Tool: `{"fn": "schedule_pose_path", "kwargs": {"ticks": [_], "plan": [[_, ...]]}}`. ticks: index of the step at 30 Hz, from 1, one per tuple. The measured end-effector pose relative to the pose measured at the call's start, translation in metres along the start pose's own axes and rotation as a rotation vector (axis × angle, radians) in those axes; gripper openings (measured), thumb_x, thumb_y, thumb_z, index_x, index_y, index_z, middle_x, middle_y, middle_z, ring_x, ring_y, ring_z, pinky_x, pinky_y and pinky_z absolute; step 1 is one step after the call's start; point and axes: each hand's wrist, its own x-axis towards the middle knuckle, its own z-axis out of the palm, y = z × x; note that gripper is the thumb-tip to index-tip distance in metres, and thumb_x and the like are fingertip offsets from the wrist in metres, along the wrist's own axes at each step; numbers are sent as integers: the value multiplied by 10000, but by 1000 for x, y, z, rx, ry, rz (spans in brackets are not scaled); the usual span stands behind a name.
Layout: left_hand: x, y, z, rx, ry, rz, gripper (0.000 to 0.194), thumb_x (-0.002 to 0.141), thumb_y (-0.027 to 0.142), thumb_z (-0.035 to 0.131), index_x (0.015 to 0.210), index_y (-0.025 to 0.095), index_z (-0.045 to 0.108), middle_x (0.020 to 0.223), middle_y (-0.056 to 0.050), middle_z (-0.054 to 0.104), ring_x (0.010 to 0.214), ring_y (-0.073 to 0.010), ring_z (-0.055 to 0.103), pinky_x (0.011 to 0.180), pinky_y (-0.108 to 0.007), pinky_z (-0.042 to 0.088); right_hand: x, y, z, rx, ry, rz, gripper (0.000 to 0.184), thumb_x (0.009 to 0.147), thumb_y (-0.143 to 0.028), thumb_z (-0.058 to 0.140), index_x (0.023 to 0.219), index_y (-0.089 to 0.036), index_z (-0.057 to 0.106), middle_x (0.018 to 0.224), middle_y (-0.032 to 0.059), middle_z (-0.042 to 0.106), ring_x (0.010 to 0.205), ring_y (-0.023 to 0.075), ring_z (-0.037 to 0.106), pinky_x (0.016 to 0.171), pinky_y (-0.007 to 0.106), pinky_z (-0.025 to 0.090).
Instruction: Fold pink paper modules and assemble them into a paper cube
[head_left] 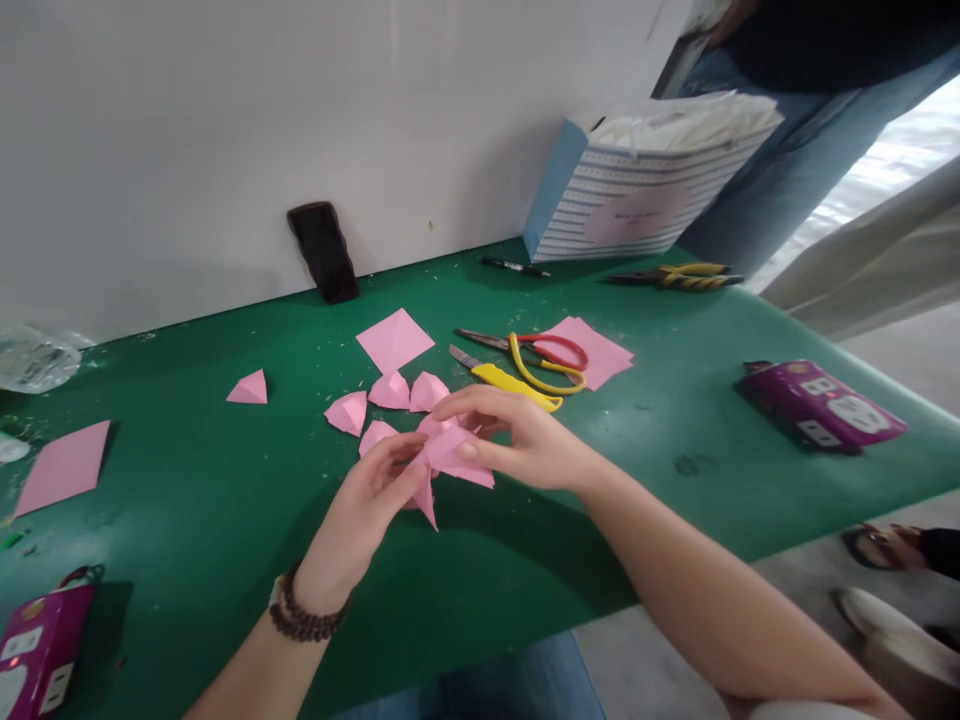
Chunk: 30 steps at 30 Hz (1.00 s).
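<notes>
Near the middle of the green table, my left hand (379,490) and my right hand (521,435) are both closed on one folded piece of pink paper (459,458). Its pointed flaps stick out to the right and downward between my fingers. Just beyond my hands sit several small folded pink paper pieces (390,390), some partly hidden by my fingers. One more folded pink piece (247,388) lies apart on the left. A creased pink square (395,340) rests flat behind the group.
Scissors (547,365) and a yellow utility knife (510,383) lie beside stacked pink sheets (592,350). A phone (325,250) leans on the wall. Behind are a pen (515,266), pliers (675,277) and a striped paper bag (645,185). Purple boxes (825,405) flank me; a person stands back right.
</notes>
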Motion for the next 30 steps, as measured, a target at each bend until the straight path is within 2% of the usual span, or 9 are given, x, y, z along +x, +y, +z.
{"fn": "schedule_pose_path", "kwargs": {"ticks": [5,9,13,16,18,22,27,30], "plan": [[1,-3,2,-161,-85,-118,466,836,494,675,1217,227,642,1085,-110,694,908,-253,717,676,-308,610,2,0,3,-13,-12,103,328,930,-420,561,1114,-182,692,1065,88,719,800,156,675,637,248,552],[3,-10,6,-252,-151,-188,454,864,541,613,1127,178,686,1116,-143,688,827,-251,736,606,-300,612,2,-1,8,29,-55,192,325,970,-397,490,1108,-183,691,1066,74,716,713,126,673,554,219,539],[5,-13,9,-317,-183,-274,460,885,547,578,1057,141,710,986,-138,713,762,-239,744,563,-276,605,1,1,11,120,-72,275,464,1004,-492,360,1117,-172,678,1031,82,701,645,112,672,462,197,521],[7,-14,8,-387,-185,-361,455,882,546,582,1045,140,710,896,-121,725,740,-247,751,540,-270,601,0,3,7,162,-60,323,540,1014,-529,271,1160,-177,653,1003,82,709,637,121,686,464,212,527],[9,-15,6,-446,-188,-384,458,884,553,575,1064,152,703,893,-116,732,763,-259,756,557,-281,607,0,1,2,96,-34,289,488,1010,-505,322,1162,-181,655,994,76,718,654,126,689,511,230,538],[10,-15,4,-519,-192,-355,442,889,543,578,1096,169,689,938,-120,744,865,-285,754,674,-326,623,1,-3,-3,-173,64,128,276,915,-387,591,1082,-200,706,941,49,738,730,145,675,630,261,541],[8,-13,7,-474,-174,-315,383,877,501,620,1085,186,686,1069,-131,725,976,-306,728,752,-374,626,1,-1,4,-247,105,67,165,880,-229,612,989,-203,733,895,41,757,689,138,653,634,268,534],[7,-10,7,-473,-202,-326,403,887,502,604,1146,200,670,1182,-146,687,1051,-315,701,724,-344,634,1,2,7,-246,103,70,156,863,-188,623,966,-204,740,897,34,763,677,134,648,635,267,533]]}}
